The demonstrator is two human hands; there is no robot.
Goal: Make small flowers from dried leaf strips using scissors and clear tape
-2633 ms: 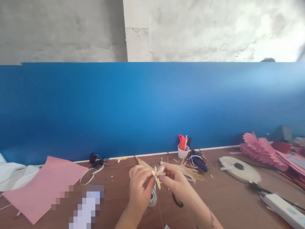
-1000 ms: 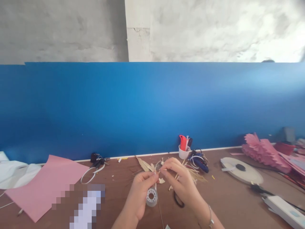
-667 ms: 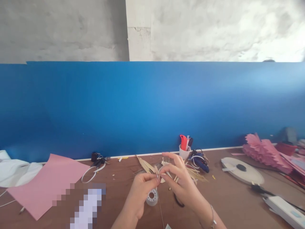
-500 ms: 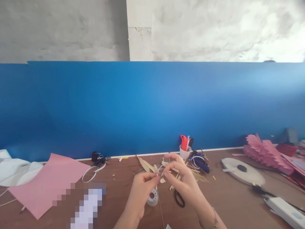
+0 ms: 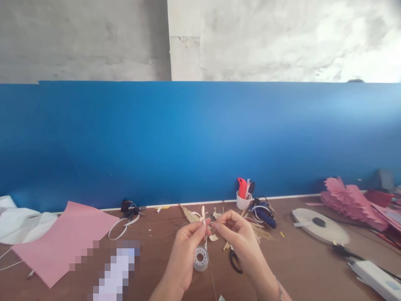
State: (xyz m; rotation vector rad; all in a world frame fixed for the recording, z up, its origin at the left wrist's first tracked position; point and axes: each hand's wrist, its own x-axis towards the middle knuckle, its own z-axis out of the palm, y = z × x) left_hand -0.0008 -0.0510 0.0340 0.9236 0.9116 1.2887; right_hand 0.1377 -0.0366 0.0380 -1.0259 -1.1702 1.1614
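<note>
My left hand (image 5: 184, 248) pinches a small pale strip bundle (image 5: 203, 212), like dried husk or raffia, its top standing above thumb and forefinger. Close to its right, the thumb and forefinger of my right hand (image 5: 242, 236) are pressed together on a thin pale end that runs toward the bundle; whether it joins the bundle, I cannot tell. Under my left hand lies a roll of clear tape (image 5: 201, 258). The black handle of scissors (image 5: 234, 261) shows by my right hand, the rest hidden. Dried pale leaves (image 5: 189, 215) lie behind both hands.
A white cup (image 5: 243, 202) with a red-handled tool and pens stands against the blue partition (image 5: 188, 142). Pink paper (image 5: 65, 242) lies at left, near black-handled tools (image 5: 130, 212). To the right are a pale oval board (image 5: 332, 232), a power strip (image 5: 376, 276) and pleated pink paper (image 5: 354, 198).
The curled, spread fingers of my right hand have drawn together into a pinch, lower down. The pale bundle in my left hand now stands more upright and shows more clearly.
</note>
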